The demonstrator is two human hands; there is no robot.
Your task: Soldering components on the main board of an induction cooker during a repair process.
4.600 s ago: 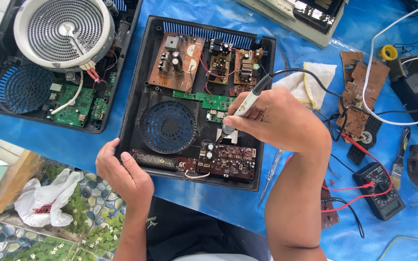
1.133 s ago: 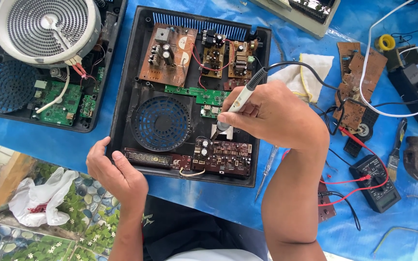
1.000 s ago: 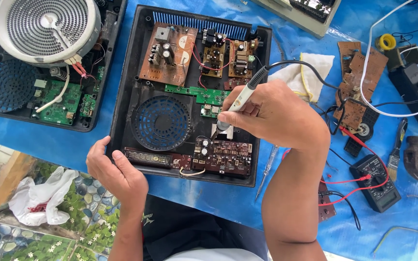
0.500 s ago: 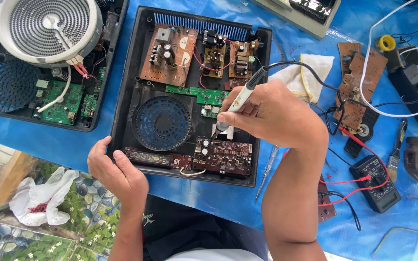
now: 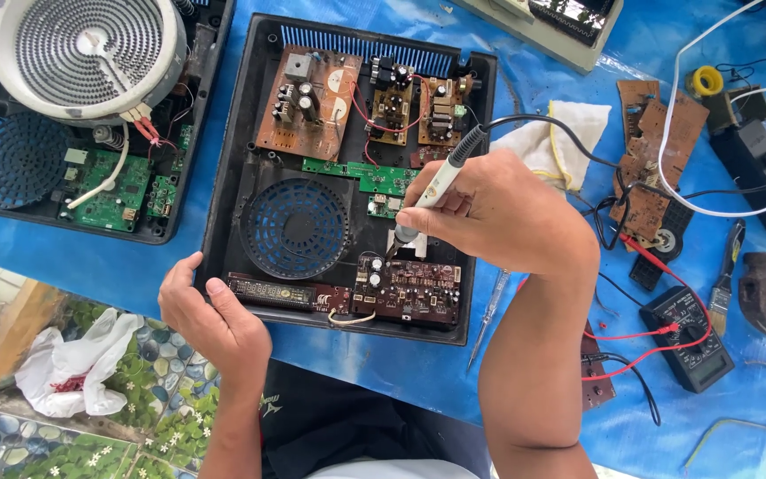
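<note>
Head view. Your desk (image 5: 135,257) is covered with a blue sheet; past its near-left edge a patterned tile floor shows, with a crumpled white plastic bag (image 5: 73,372) lying on it.

An opened black appliance casing (image 5: 223,177) lies in front of you on the desk. Inside it: a brown circuit board (image 5: 308,102) at the top left, a round blue fan grille (image 5: 294,226) in the middle, and a dark control board (image 5: 410,288) along the near edge.

Your right hand (image 5: 498,208) holds a white soldering iron (image 5: 436,186) in a pen-like grip, fingers closed round its barrel. The iron is tilted, its tip down at the upper edge of the dark control board; whether the tip touches cannot be told. Its black cable runs off to the upper right.

Your left hand (image 5: 214,315) rests on the near-left corner of the casing, fingers curled over the rim; its grip clamps the casing edge.

A second opened unit (image 5: 64,124) with a round white heating coil lies to the left. To the right lie a black multimeter (image 5: 689,337) with red leads, loose brown boards (image 5: 653,160), a white cloth (image 5: 551,133) and a slim screwdriver (image 5: 488,319) just beside your right forearm.
</note>
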